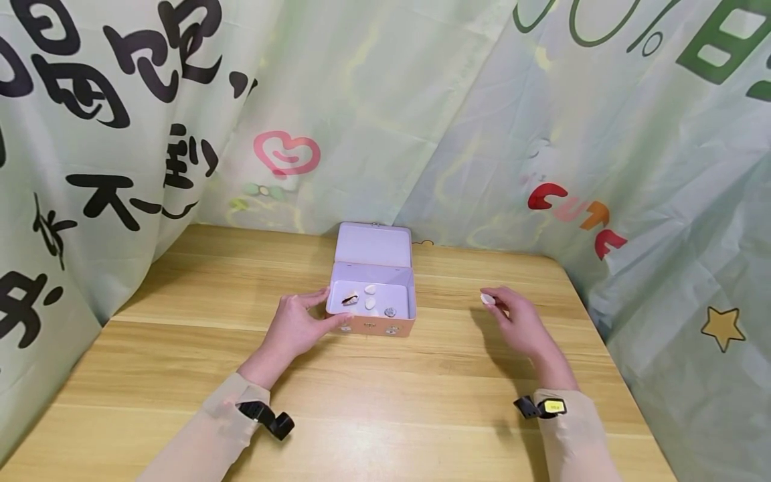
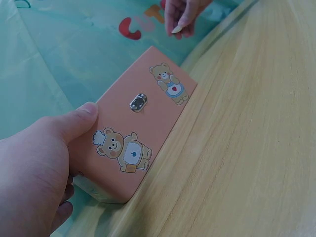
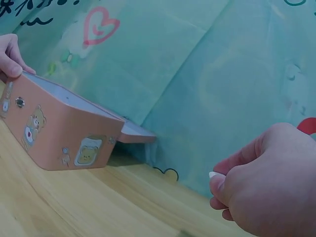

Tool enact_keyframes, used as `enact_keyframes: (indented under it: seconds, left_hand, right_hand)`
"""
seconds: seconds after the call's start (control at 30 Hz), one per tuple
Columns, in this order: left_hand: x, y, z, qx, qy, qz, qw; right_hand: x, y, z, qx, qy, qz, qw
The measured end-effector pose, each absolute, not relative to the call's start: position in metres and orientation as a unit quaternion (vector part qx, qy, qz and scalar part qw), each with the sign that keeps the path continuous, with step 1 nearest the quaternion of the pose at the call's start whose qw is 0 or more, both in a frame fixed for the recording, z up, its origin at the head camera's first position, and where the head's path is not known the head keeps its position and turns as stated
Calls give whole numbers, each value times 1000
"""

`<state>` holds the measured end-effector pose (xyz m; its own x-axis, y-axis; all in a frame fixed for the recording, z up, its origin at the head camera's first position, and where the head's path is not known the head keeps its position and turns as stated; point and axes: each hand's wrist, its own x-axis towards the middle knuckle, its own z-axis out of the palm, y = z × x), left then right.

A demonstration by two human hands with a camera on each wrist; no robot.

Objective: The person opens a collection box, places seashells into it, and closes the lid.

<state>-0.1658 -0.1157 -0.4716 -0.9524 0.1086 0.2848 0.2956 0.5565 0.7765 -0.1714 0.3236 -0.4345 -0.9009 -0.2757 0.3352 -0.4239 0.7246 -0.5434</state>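
Note:
A small hinged tin box (image 1: 381, 325), orange-pink outside and lilac inside, stands with its lid (image 1: 373, 246) tipped back. My left hand (image 1: 295, 326) holds its left front corner, thumb on the front rim and fingers along the left side. Inside lie two small white pieces (image 1: 370, 303), a brown-and-white shell-like piece (image 1: 350, 300) and a small round grey piece (image 1: 390, 312). To the right of the box, my right hand (image 1: 523, 327) pinches a small white shell-like piece (image 1: 487, 298) between thumb and fingers, above the table. Bear pictures and a metal clasp (image 2: 138, 102) show on the box's front.
The box is on a wood-grain table (image 1: 373, 402), toward its far edge. A pale printed curtain (image 1: 385, 120) hangs behind the table and down both sides. Each wrist wears a black strap device, the right one (image 1: 541, 407) with a yellow face.

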Motion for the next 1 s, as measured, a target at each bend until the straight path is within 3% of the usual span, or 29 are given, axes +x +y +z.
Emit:
enact_keyframes:
  seconds: [1.0]
  left_hand:
    - [-165,-116,-471,-117,-877,-454,107]
  right_hand:
    - [-199,264,-420,217,-909,351,65]
